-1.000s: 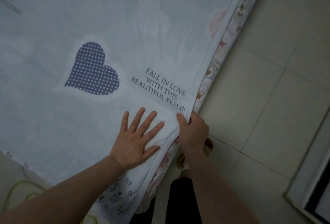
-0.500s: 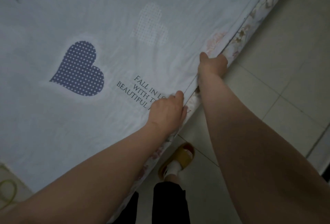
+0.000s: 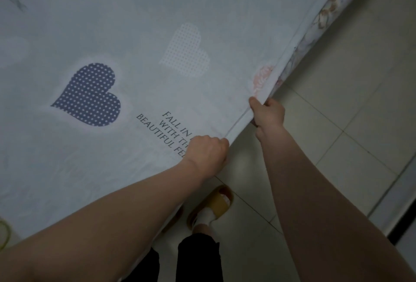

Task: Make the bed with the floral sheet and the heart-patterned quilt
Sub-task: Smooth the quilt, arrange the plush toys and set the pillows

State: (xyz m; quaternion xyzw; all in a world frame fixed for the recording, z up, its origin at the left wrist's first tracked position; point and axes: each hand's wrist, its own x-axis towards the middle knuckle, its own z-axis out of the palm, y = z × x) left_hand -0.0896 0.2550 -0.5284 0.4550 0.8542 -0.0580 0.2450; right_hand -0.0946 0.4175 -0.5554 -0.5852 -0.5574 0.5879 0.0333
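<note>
The pale heart-patterned quilt [image 3: 139, 41] covers the bed and fills the left and top of the view, with a navy dotted heart, a white dotted heart and printed words. The floral sheet [image 3: 324, 15] shows as a strip below the quilt's right edge. My left hand [image 3: 208, 150] grips the quilt's edge over the printed words. My right hand [image 3: 267, 113] pinches the same edge a little farther along, thumb on top, fingers hidden under the fabric. The edge between my hands is lifted off the bed.
Pale floor tiles [image 3: 351, 106] run along the bed's right side. My foot in a yellow slipper [image 3: 213, 205] stands on them close to the bed. A dark-edged frame [image 3: 403, 223] sits at the lower right. A yellow-green cord [image 3: 5, 234] lies at the lower left.
My left hand went from lying flat on the quilt to gripping its edge. My right hand slid farther along the edge, then drew back nearer, and the edge is now lifted.
</note>
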